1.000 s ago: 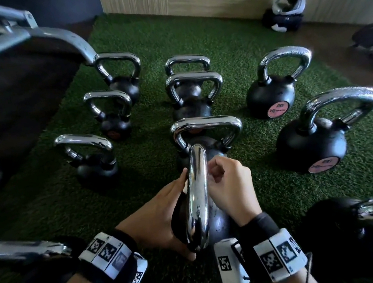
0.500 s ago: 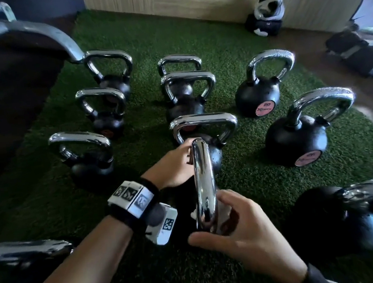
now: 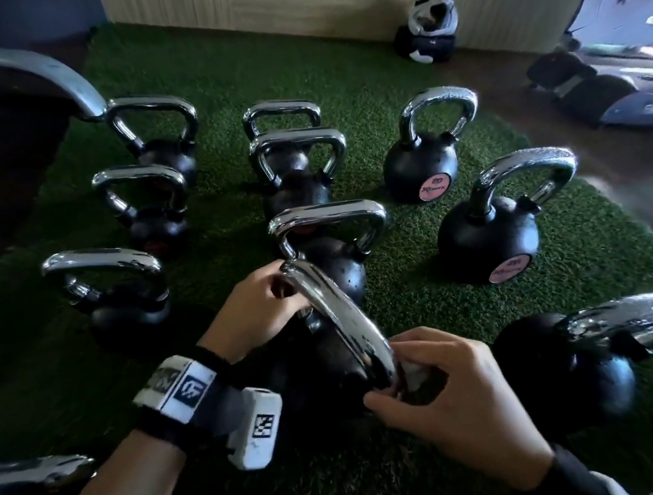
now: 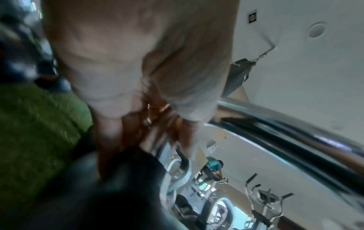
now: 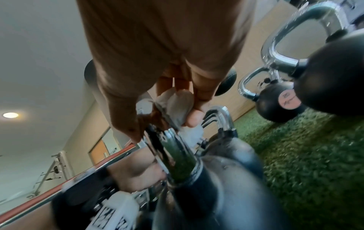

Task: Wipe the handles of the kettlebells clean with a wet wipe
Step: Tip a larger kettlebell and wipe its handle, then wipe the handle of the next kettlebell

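Observation:
A black kettlebell (image 3: 323, 367) with a chrome handle (image 3: 340, 319) stands on the green turf just in front of me. My left hand (image 3: 260, 309) grips the far end of that handle. My right hand (image 3: 436, 382) pinches a white wet wipe (image 3: 412, 374) against the handle's near end. The right wrist view shows the crumpled wet wipe (image 5: 177, 101) pressed between thumb and fingers onto the chrome handle (image 5: 169, 140). In the blurred left wrist view the left hand (image 4: 157, 124) curls beside the chrome bar (image 4: 295, 133).
Several more black kettlebells with chrome handles stand in rows on the turf (image 3: 425, 297), two with pink labels (image 3: 434, 186) at right. A curved steel bar (image 3: 28, 74) rises at far left. Gym machines (image 3: 621, 46) stand beyond the mat at right.
The left hand slid from beside the handle to its far end. The right hand moved down to the near end with the wipe, and the handle turned toward the right.

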`<state>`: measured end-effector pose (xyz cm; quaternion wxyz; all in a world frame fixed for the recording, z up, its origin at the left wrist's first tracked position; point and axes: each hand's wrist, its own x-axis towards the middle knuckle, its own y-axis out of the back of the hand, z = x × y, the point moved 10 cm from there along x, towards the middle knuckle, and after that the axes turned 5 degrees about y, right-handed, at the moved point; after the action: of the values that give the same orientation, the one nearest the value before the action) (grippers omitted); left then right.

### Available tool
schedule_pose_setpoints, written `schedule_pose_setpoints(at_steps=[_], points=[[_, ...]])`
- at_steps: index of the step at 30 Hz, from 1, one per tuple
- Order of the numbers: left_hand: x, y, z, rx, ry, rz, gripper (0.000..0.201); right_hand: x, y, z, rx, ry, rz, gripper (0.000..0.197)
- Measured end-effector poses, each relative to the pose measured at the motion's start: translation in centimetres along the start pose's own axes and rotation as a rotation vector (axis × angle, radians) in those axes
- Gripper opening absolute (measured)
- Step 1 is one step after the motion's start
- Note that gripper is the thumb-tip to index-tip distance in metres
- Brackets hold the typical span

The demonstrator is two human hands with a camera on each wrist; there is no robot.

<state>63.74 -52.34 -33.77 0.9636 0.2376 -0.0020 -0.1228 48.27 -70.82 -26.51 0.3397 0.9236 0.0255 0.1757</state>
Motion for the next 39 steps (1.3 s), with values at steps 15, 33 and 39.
schedule_pose_setpoints(at_steps=[15, 33, 39], points=[[-7.1, 0.7, 2.1, 0.108, -0.005, -0.414, 0.047, 2.2, 4.7, 5.6, -0.120, 0.051, 0.137, 0.043], [-10.9, -8.6, 18.1, -0.089, -0.257, -0.014, 0.054, -2.2, 18.9, 8.9, 0.138, -0.207, 0.221, 0.039], [-9.9, -22.6, 12.4, -0.213, 0.062, -0.208, 0.058, -7.8, 26.4, 12.3, 0.132, -0.211, 0.481, 0.027]])
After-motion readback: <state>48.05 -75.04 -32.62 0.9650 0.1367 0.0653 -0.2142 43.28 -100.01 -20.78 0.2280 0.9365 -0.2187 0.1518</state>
